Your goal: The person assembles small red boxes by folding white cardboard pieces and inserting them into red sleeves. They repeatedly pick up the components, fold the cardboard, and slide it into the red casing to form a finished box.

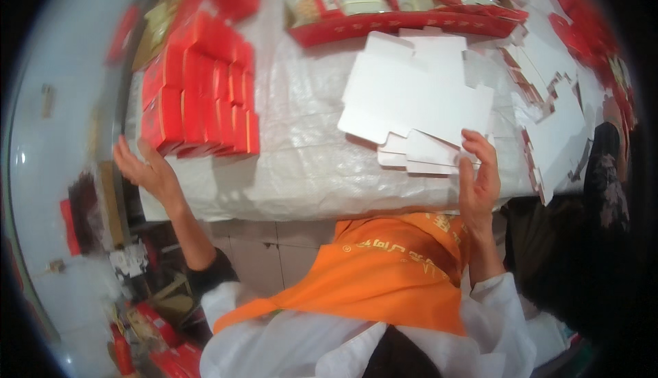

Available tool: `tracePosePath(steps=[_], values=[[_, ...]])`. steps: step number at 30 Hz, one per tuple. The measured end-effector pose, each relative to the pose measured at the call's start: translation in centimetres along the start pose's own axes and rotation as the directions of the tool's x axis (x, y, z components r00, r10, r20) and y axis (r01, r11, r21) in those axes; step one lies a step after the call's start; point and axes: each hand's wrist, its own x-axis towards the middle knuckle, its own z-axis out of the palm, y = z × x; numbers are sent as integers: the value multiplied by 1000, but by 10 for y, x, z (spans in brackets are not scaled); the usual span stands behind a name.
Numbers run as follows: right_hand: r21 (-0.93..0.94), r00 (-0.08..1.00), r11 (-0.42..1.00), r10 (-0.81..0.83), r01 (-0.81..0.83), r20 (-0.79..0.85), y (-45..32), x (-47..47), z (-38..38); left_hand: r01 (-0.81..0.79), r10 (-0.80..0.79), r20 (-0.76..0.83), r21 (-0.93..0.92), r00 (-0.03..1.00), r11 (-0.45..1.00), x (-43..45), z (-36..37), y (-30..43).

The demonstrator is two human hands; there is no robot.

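Observation:
My left hand [149,172] is at the table's left front corner, fingers apart and holding nothing. Just beyond its fingertips stands a block of stacked red boxes [198,100]; whether a finger touches it I cannot tell. On the right, my right hand [480,177] has its thumb and fingers apart at the front right corner of some flat white carton blanks [411,90]. These lie loosely overlapped, with notched edges and flaps, the lower ones [419,154] poking out towards me. Contact between the right fingertips and the card is unclear.
A red tray [406,26] of clear-wrapped packets stands at the back. More white blanks [558,136] lie at the right, beside a dark sleeve [606,167] of another person. A white woven sheet [303,172] covers the table. Red packaging [177,357] lies below left.

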Motion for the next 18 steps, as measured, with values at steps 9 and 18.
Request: tracePosePath(steps=[9,18], values=[[-629,969,774,96,71,227,38,7,11,436,204,775,-529,598,728,-96,63,245],[-626,979,776,57,80,196,42,6,13,272,176,675,-502,716,821,-116,87,263]])
